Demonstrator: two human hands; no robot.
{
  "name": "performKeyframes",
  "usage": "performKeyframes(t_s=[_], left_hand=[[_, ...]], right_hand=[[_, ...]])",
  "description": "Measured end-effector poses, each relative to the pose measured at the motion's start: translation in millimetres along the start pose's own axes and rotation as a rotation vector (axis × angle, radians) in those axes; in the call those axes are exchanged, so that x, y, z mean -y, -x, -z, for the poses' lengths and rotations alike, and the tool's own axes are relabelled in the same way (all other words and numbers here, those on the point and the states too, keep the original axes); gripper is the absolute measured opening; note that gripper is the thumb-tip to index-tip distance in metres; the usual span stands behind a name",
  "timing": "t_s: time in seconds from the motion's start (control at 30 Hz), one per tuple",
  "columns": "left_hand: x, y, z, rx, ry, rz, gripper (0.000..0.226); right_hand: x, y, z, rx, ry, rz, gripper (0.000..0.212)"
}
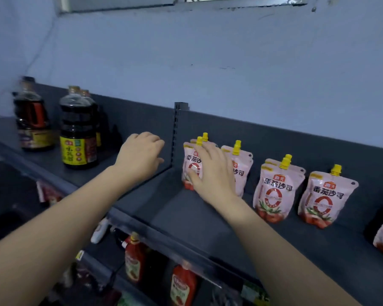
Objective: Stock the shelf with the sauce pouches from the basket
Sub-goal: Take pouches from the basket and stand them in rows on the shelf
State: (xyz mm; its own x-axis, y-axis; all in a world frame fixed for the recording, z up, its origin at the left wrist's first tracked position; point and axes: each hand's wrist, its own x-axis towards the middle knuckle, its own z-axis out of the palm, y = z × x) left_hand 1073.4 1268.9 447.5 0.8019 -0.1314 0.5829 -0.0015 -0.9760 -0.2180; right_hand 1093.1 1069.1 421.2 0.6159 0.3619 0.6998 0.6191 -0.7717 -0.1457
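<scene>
Sauce pouches [272, 191] stand along the back edge of the shelf [186, 217], pink with yellow spouts. Most are two deep and lean on the back panel so their labels face out. The right hand [212, 171] lies flat on the front of the leftmost pouch [191, 161], fingers straight and spread, apparently pressing it upright against the one behind (a soft pouch slumps easily). The left hand [139, 155] hovers just left of the slotted upright [177, 133], fingers loosely curled and holding nothing, probably for balance. The basket is out of view.

The shelf is dark grey metal. Near its left end stand soy sauce bottles [78, 129], and red ketchup bottles [182, 286] sit on the shelf below. Behind rises a pale blue wall [230, 62], with a window frame [120, 5] at the top.
</scene>
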Motion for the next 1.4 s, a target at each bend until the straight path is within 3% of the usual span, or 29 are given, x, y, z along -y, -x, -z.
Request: performKeyframes(t_s=[0.17,0.3,0.6,1.0,1.27,1.4], left_hand=[[55,67,11,0.102,-0.138,0.133,0.044],[99,130,19,0.181,-0.255,0.245,0.033],[195,272,37,0.394,-0.372,0.511,0.038],[312,420,12,0.620,-0.377,0.741,0.028],[360,481,-32,0.785,-0.328,0.828,0.034],[379,499,-65,0.849,-0.305,0.860,0.033]], right_hand=[[66,5,-39,0.216,-0.084,0.107,0.063],[120,9,-69,0.339,-0.133,0.205,0.064],[256,31,-134,0.462,-0.239,0.409,0.053],[412,58,-234,0.691,-0.255,0.538,0.054],[468,76,-303,0.849,-0.260,0.544,0.038],[485,80,-345,0.937,-0.280,0.546,0.050]])
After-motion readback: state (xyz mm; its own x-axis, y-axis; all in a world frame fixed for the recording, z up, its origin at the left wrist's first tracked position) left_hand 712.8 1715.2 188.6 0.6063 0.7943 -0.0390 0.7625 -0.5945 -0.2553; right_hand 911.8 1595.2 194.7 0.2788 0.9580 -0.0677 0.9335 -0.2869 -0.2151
